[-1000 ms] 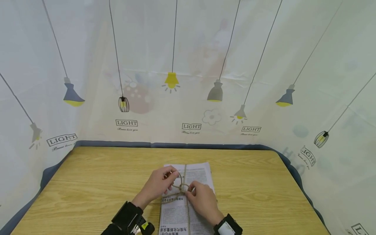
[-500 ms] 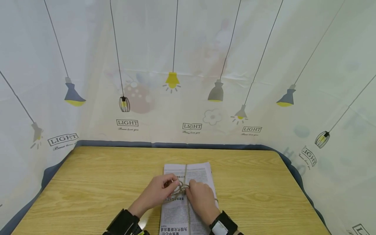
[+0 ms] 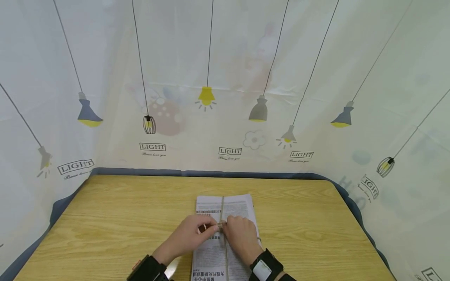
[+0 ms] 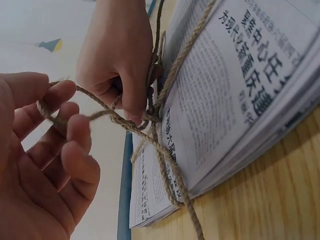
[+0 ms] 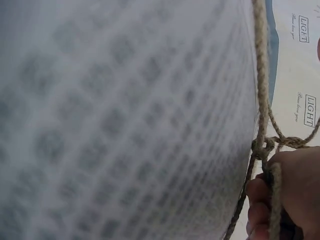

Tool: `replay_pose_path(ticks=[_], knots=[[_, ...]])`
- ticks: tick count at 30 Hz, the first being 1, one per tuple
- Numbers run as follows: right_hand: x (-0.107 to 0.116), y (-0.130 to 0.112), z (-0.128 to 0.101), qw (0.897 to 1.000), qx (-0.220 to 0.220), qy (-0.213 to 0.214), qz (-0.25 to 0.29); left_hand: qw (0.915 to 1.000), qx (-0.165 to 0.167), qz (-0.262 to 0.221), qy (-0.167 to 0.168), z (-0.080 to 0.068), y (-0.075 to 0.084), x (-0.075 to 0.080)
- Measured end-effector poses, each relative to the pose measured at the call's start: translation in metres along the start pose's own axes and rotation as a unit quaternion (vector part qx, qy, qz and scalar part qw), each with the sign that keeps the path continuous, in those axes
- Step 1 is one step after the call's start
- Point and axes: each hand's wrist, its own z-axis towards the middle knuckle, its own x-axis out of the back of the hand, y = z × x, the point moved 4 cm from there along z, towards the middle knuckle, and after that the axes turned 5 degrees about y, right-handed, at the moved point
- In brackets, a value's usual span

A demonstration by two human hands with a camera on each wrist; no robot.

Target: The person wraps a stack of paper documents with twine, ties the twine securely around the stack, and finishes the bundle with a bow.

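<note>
A stack of folded newspapers (image 3: 208,253) lies on the table, with brown twine (image 3: 226,257) running along and across its top. Over the crossing of the strands, a knot (image 4: 150,117) shows in the left wrist view. My left hand (image 3: 190,236) pinches a loop of the twine between thumb and forefinger, its other fingers loosely bent. On the right of the knot, my right hand (image 3: 242,239) grips twine close against the papers. In the right wrist view, a twine strand passes over the right hand's fingers (image 5: 257,205); the held part is partly hidden.
The wood-grain table (image 3: 123,210) extends on both sides of the stack. A pale curtain (image 3: 225,58) printed with lamps hangs behind it, its dark blue border (image 3: 246,175) along the table edge. Both wrists wear black straps (image 3: 267,265).
The loop between the hands has drawn smaller and tighter toward the knot. My left hand has come lower and closer to the right hand, which has shifted slightly.
</note>
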Motion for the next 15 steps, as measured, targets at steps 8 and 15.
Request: replay_pose_path(ticks=[8, 15], knots=[[0.000, 0.001, 0.001, 1.000, 0.006, 0.005, -0.006, 0.9936, 0.103, -0.030, 0.036, 0.002, -0.010, 0.002], [0.000, 0.003, 0.001, 0.999, -0.007, -0.010, 0.034, 0.9843, 0.160, -0.036, 0.065, 0.012, -0.031, -0.002]])
